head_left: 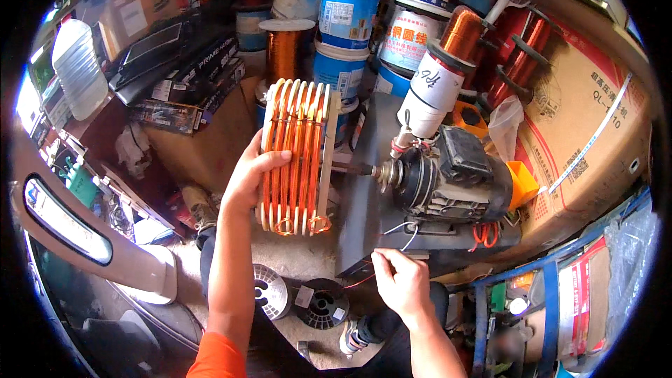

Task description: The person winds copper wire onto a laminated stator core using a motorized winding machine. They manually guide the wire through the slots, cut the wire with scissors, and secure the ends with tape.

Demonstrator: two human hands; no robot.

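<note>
— So, what sits farthest left?

— A clear plastic water jug stands on a cluttered shelf, with flat black boxes stacked beside it. Lower down, two small spools, one pale and one black, lie on the floor near the person's shoe.

— And the left hand?

— The left hand wraps its fingers around the near edge of a slatted wooden frame wound with copper wire. The frame stands upright at the middle of the view, mounted on the end of a shaft that comes out of a grey motor. The grip is closed on the frame's left side, thumb hidden behind.

— What is behind it?

— Tall reels of copper wire and blue and white drums crowd the back.

— And the right hand?

— The right hand rests lower, just below the motor's base plate, fingers curled with the tips pinched on a thin reddish wire that runs off to the left. A white-sleeved spool leans above the motor, and a big cardboard box fills the right side.
</note>
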